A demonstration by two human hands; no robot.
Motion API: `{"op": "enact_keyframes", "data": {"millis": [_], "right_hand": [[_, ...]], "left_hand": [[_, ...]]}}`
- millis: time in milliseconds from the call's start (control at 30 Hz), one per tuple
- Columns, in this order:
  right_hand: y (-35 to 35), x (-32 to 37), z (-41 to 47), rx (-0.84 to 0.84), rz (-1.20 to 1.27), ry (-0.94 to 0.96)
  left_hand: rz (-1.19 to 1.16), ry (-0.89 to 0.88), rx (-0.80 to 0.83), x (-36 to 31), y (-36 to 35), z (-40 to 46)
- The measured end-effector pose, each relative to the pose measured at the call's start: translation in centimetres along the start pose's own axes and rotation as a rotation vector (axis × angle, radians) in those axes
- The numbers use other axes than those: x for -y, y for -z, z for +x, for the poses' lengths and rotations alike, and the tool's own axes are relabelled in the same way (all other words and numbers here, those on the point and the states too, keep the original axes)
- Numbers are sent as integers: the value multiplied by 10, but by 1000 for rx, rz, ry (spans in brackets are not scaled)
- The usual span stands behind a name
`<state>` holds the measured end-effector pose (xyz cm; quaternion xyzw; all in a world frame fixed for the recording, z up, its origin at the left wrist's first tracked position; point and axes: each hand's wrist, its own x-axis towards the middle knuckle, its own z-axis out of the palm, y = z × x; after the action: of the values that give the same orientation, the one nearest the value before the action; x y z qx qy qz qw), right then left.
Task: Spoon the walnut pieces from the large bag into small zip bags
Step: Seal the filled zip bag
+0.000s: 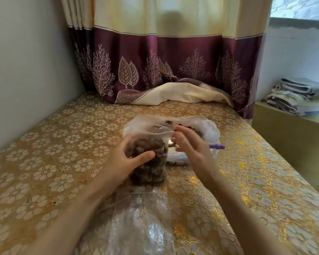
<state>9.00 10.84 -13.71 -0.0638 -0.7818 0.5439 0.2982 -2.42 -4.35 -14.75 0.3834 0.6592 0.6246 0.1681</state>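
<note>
A small clear zip bag (149, 159) full of brown walnut pieces stands upright on the table (63, 153). My left hand (129, 159) grips its left side, thumb across the front. My right hand (188, 144) hovers at the bag's top right corner with relaxed fingers; whether it touches the zip edge is unclear. Behind them lies the large clear bag (206, 129) with a few walnut pieces showing. A spoon with a purple handle (217, 146) rests in it, its metal bowl partly hidden by my right hand.
Empty clear zip bags (142, 218) lie in a pile near the front edge between my forearms. A purple and cream curtain (173, 70) drapes onto the back of the table. A wall runs along the left. Folded cloths (298, 96) sit on a ledge at right.
</note>
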Motion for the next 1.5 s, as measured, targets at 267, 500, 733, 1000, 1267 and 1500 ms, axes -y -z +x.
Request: {"op": "enact_keyframes", "data": {"millis": [267, 500, 733, 1000, 1267, 1500], "right_hand": [[-18, 3, -4, 18, 210, 78], [-12, 2, -6, 119, 196, -92], [-19, 2, -6, 13, 311, -111], [-10, 3, -4, 99, 451, -240], [0, 9, -2, 22, 501, -205], [6, 11, -2, -19, 547, -192]], "left_hand": [[50, -263, -145, -12, -7, -1], [-10, 44, 68, -4, -4, -3], [-49, -94, -29, -12, -9, -4], [-118, 10, -10, -12, -4, -2], [-116, -75, -188, -21, 1, -1], [-181, -102, -221, -25, 1, -3]]}}
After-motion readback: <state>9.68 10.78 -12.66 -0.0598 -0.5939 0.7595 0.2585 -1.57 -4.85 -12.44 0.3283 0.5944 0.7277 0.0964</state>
